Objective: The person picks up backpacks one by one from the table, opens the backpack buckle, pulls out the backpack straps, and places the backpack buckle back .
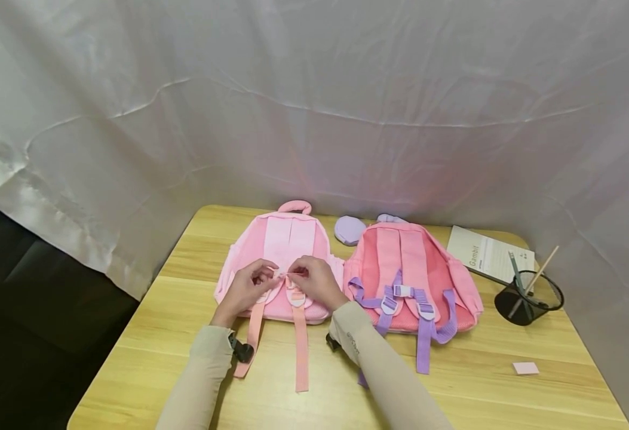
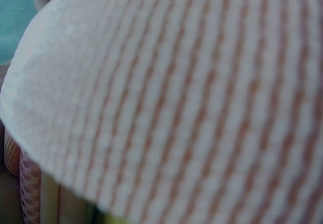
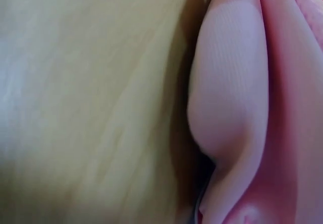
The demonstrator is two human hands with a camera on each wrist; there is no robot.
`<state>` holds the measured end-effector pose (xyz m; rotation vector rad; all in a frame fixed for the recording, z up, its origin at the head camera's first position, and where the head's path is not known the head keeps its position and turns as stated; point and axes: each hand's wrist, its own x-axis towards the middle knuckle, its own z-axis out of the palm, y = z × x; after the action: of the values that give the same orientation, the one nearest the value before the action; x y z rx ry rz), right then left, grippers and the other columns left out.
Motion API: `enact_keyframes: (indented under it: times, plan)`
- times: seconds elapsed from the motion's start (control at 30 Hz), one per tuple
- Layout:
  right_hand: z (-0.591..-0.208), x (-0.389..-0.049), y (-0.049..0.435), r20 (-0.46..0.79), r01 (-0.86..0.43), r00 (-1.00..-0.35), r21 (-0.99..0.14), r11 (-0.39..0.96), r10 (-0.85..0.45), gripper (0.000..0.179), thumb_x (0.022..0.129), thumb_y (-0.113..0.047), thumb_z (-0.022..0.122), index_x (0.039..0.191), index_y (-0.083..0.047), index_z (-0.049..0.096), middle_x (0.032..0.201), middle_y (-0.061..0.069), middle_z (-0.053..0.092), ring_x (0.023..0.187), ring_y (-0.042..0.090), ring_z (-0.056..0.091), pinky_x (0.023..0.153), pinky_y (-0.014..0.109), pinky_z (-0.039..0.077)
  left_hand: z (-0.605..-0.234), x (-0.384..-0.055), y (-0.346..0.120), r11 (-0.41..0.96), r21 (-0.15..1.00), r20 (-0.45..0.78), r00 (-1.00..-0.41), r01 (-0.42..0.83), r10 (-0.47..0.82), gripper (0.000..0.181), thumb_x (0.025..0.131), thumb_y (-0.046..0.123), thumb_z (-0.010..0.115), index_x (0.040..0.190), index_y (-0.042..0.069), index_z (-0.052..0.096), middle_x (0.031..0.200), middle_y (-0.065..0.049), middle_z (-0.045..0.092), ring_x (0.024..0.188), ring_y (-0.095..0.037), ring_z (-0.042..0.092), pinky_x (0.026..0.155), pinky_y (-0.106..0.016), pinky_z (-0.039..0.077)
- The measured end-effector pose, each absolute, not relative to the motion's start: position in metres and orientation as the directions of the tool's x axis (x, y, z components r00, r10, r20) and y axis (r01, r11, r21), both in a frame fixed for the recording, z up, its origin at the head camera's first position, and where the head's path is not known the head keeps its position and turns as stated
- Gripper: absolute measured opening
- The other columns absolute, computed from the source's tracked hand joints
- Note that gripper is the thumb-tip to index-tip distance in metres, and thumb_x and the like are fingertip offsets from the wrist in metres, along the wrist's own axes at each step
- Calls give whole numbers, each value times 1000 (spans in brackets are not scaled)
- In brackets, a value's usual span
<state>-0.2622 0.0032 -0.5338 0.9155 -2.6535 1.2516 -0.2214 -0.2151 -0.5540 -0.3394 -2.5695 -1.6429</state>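
On the paler backpack (image 1: 291, 231), fingers of the left hand (image 1: 245, 291) and right hand (image 1: 316, 279) pinch a small strap (image 1: 281, 275), I'd guess limp and light, best gripped near its ends.

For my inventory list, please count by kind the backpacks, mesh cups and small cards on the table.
Pale pink fabric backpack and coral pink fabric backpack: 2
Round black mesh cup: 1
Small pale pink rectangular card: 1
Total: 4
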Motion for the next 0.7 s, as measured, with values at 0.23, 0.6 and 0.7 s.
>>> enact_keyframes:
  times: [0.23,0.6,0.7]
  plan:
    - [-534,-261,1,288,-539,-821,-676,502,-493,4,93,-15,79,95,-12,79,91,-1,73,86,10,67,83,27,56,-555,-221,-214,402,885,194,-971,234,139,23,92,15,79,114,10,72,95,-12,73,77,-15,61,65,-20,47]
    - [-534,-260,-6,290,-534,-824,-685,495,-487,6,92,-20,80,94,-14,80,89,-3,73,82,7,65,78,23,54,-552,-220,-217,400,890,186,-975,220,123,22,91,18,81,111,15,72,91,-5,74,75,-13,63,64,-22,50]
    - [-533,-258,-8,281,-525,-828,-691,496,-485,6,93,-21,80,92,-14,79,88,-4,72,80,7,65,77,22,54,-551,-219,-217,410,885,186,-975,218,118,22,91,18,81,111,16,72,90,-5,74,74,-13,62,63,-22,49]
